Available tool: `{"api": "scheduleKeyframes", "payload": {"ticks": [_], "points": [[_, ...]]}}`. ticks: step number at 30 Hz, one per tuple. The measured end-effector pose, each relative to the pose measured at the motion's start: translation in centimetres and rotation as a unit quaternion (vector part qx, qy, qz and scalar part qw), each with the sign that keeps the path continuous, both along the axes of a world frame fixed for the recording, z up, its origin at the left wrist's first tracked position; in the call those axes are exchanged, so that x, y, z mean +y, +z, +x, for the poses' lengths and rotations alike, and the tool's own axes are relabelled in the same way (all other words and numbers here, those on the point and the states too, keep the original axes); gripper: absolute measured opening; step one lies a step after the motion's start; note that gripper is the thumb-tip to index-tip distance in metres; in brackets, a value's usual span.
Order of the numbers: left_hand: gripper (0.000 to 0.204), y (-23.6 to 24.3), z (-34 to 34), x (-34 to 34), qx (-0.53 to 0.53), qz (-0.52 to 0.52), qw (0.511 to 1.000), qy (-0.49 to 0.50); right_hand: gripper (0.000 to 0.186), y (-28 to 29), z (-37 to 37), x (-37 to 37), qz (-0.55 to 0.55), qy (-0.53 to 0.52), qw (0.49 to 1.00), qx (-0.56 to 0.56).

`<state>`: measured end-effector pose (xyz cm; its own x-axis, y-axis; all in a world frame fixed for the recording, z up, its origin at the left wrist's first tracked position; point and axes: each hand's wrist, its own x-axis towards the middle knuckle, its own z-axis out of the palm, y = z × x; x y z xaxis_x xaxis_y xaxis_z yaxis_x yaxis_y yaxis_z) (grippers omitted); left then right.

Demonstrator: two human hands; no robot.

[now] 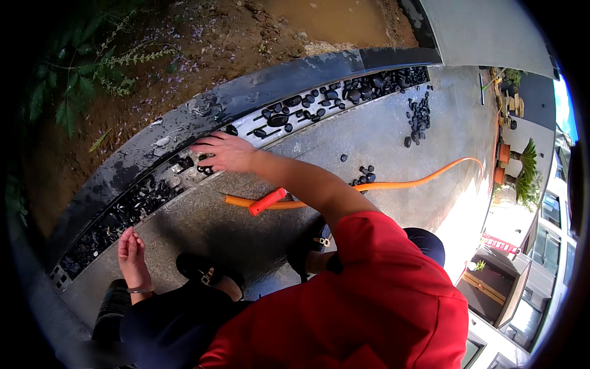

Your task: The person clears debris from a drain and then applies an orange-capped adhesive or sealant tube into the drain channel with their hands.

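My right hand [228, 152] reaches across to a narrow channel and rests over its stones, fingers spread and pointing left. Black pebbles [206, 167] show under and between these fingers; whether any is gripped is hidden. To its right, the white slotted grate [249, 125] carries scattered black pebbles [278, 120]. Lower left, my left hand [131, 255] is raised near my knee, a band at its wrist. Its thumb and fingers are pressed together, and anything between them is too small to make out. Dark wet stones [132, 200] fill the channel beyond it.
An orange hose [418, 182] crosses the paving, with a red handle [268, 201] by its end. Loose black pebbles lie in a pile [419, 120] at right and a small cluster [367, 174]. Beyond the dark stone kerb [258, 89] are soil and muddy water [335, 21].
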<state>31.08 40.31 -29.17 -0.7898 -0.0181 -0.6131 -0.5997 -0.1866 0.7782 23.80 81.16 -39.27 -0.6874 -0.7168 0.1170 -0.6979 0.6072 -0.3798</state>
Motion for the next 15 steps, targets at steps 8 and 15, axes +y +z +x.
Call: {"api": "scheduleKeyframes", "payload": {"ticks": [8,15], "points": [[0.032,23.3,9.1,-15.8,0.147,-0.562,0.814,0.025,0.027,-0.1,1.1,14.4,0.105,0.02,0.994,-0.02],[0.034,27.2,23.8,-32.4,0.052,-0.649,0.758,0.04,0.018,2.5,5.2,27.0,0.248,-0.209,0.946,-0.007]]}}
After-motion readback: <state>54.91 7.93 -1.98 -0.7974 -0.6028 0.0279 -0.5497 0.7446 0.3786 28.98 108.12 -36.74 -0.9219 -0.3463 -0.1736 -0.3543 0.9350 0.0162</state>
